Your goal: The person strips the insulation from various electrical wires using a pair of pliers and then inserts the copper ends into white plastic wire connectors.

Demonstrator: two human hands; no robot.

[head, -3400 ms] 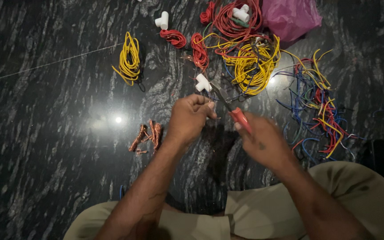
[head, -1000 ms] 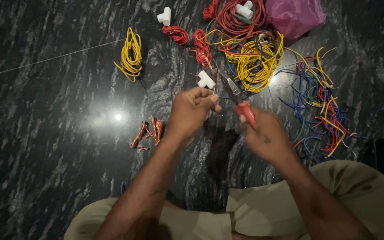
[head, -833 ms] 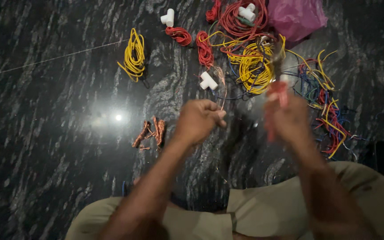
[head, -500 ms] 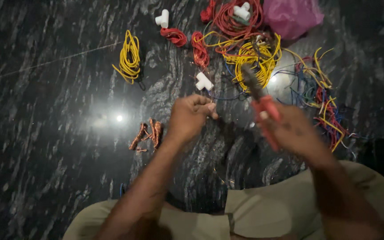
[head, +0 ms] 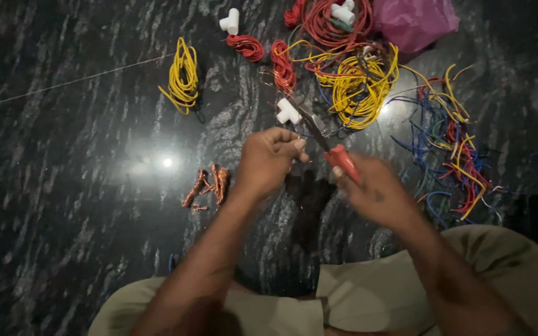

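Observation:
My left hand (head: 268, 160) is closed, its fingertips pinching something too thin to make out, probably a wire end. My right hand (head: 375, 196) grips red-handled pliers (head: 332, 149), whose dark jaws point up and left toward the left fingertips. A white plastic fitting (head: 287, 112) lies on the dark stone floor (head: 63, 186) just beyond my hands. A small heap of bare copper strands (head: 210, 185) sits left of my left wrist.
A yellow wire coil (head: 183, 78) lies at the upper left. Red coils (head: 281, 62), a tangled yellow bundle (head: 359, 84) and a pink bag (head: 413, 22) fill the top. Mixed coloured wires (head: 456, 155) spread on the right. Another white fitting (head: 230, 20) lies at the top.
My right hand swung up and right with the pliers, then came back down toward my left hand. The left hand stayed nearly still.

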